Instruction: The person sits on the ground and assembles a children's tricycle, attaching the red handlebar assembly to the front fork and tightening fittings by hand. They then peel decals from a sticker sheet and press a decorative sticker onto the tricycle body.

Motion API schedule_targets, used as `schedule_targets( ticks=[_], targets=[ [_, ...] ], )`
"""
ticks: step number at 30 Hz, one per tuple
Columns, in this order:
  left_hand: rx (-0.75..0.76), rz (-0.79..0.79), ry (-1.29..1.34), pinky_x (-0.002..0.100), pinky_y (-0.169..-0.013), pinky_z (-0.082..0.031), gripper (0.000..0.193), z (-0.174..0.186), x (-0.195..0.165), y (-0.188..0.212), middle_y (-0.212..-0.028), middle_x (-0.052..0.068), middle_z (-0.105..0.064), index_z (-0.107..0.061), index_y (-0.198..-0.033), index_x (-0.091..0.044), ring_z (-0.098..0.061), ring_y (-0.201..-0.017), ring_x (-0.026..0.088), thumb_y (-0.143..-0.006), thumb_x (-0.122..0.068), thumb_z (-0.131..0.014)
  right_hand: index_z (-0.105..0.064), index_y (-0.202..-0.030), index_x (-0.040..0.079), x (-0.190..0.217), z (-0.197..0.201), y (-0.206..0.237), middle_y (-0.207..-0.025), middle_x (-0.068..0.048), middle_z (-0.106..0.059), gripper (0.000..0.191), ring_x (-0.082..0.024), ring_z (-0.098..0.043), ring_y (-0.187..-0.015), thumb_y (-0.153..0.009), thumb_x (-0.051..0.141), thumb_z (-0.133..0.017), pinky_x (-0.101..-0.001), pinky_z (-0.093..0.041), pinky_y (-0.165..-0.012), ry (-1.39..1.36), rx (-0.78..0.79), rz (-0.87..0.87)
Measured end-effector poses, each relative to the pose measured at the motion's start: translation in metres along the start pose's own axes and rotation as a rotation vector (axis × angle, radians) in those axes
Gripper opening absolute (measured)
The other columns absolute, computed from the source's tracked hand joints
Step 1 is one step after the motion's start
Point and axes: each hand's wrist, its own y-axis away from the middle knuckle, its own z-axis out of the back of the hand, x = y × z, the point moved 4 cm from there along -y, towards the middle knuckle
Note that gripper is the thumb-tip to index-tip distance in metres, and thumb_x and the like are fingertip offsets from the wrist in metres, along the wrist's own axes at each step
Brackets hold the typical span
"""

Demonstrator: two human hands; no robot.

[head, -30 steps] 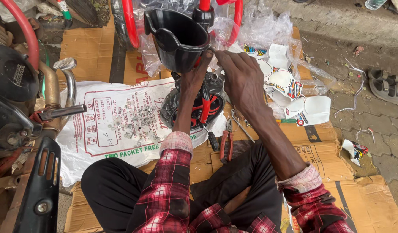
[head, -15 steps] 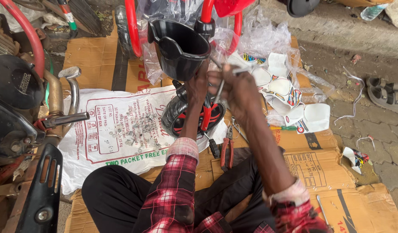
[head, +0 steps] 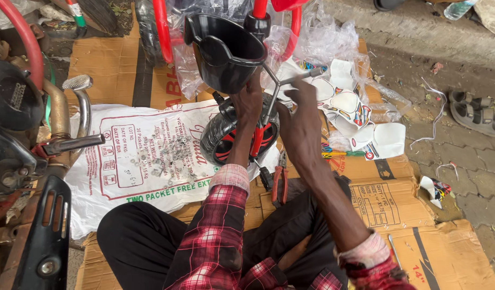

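At the centre of the frame stands a small red-framed tricycle, its black front wheel [head: 226, 137] with red spokes resting on a white printed sack [head: 140, 161]. Above the wheel, a black plastic basket [head: 226, 51] hangs from the handlebar stem near the top middle.

The left hand [head: 248, 104] reaches up just under the basket and closes around the stem and fork top. The right hand [head: 298, 115] is closed on a thin grey metal rod or tool [head: 290, 79] that slants up to the right from the stem. Half a second ago that hand sat lower and more behind the left wrist; it has since risen and moved right, so the rod now shows clear of the basket. That suggests the work at the stem joint is under way rather than finished, as both hands are clamped at that joint.

Below the hands, red-handled pliers [head: 279, 182] lie on the cardboard [head: 387, 204]. Small screws and nuts [head: 172, 156] are scattered on the sack at left centre. White sticker-covered panels [head: 355, 113] lie to the right, and a pair of sandals [head: 475, 110] sits at the far right edge.
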Motion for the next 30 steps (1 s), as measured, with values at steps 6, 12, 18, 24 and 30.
schedule_targets(
  ticks=[6,12,18,24,30],
  targets=[
    [0.05,-0.473,-0.54,0.046,-0.093,-0.051,0.038,-0.001,0.003,0.006,-0.117,0.013,-0.068,-0.066,-0.127,-0.008,-0.067,-0.109,0.032,-0.092,-0.021,-0.074,-0.066,-0.097,0.003,0.012,0.002,-0.024,-0.08,-0.013,-0.063,0.019,-0.032,-0.063,-0.071,-0.093,0.017,-0.077,-0.0454,-0.047,-0.065,0.507,0.052,0.31],
    [0.108,0.378,0.503,0.037,-0.089,-0.056,0.03,-0.004,0.022,-0.001,-0.12,0.014,-0.071,-0.066,-0.124,-0.003,-0.068,-0.107,0.021,-0.096,-0.014,-0.073,-0.063,-0.08,0.0,0.009,-0.012,-0.038,-0.054,-0.017,-0.053,0.038,-0.028,-0.048,-0.04,-0.108,0.025,-0.065,-0.0428,-0.036,-0.046,0.208,0.006,-0.044],
    [-0.022,0.204,0.167,0.037,-0.074,-0.053,0.018,0.006,-0.006,-0.009,-0.094,0.012,-0.074,-0.072,-0.108,0.002,-0.067,-0.083,0.018,-0.099,-0.014,-0.072,-0.066,-0.091,-0.008,-0.006,-0.024,-0.034,-0.052,-0.009,-0.06,0.054,-0.016,-0.052,-0.039,-0.105,0.042,-0.053,-0.0308,-0.041,-0.039,-0.736,0.084,-0.734],
    [-0.065,-0.001,-0.03,0.037,-0.081,-0.055,0.026,0.007,-0.017,-0.01,-0.115,0.013,-0.068,-0.069,-0.122,-0.002,-0.066,-0.1,0.023,-0.099,-0.014,-0.071,-0.044,-0.145,-0.003,0.022,0.009,0.001,-0.08,-0.013,-0.07,0.06,-0.02,-0.069,-0.071,-0.102,0.037,-0.06,-0.0335,-0.055,-0.066,-0.229,-0.065,-0.181],
    [-0.086,0.012,0.111,0.045,-0.104,-0.047,0.027,0.008,-0.017,-0.008,-0.13,0.015,-0.067,-0.069,-0.122,-0.001,-0.064,-0.119,0.033,-0.099,-0.014,-0.073,-0.058,-0.147,0.008,0.016,0.026,-0.018,-0.143,-0.012,-0.065,0.057,-0.026,-0.055,-0.135,-0.093,0.024,-0.065,-0.0544,-0.028,-0.117,0.838,0.144,0.732]
  ],
)
